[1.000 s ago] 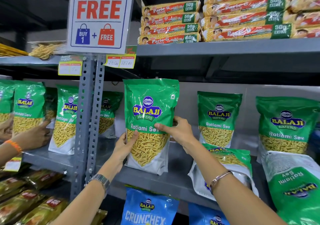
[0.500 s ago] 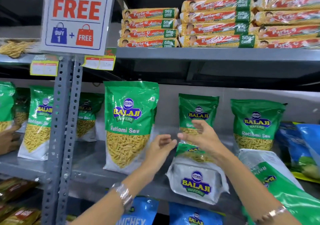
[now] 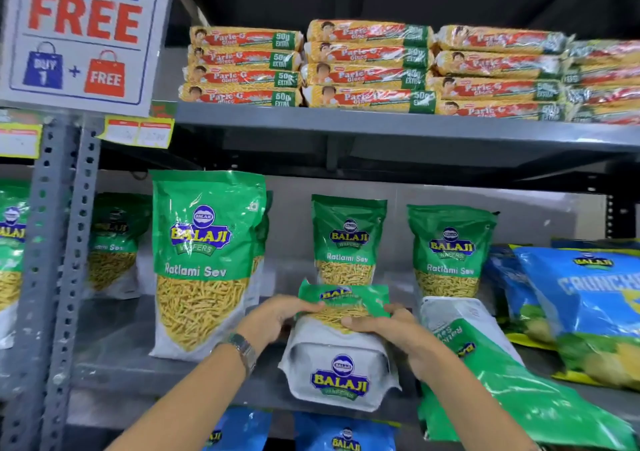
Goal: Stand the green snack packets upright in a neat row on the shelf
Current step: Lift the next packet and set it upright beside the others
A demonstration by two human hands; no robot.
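Both hands grip a lying green packet [image 3: 341,346] at the shelf's [image 3: 138,374] front edge: left hand [image 3: 277,319] on its left side, right hand [image 3: 391,332] on its right; a tall packet [image 3: 204,260] stands upright just left

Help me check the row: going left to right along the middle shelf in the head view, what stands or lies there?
Cut-off green packet → dim packet behind the post → tall upright packet → packet held flat by both hands → fallen green packet → blue Crunchex bags.
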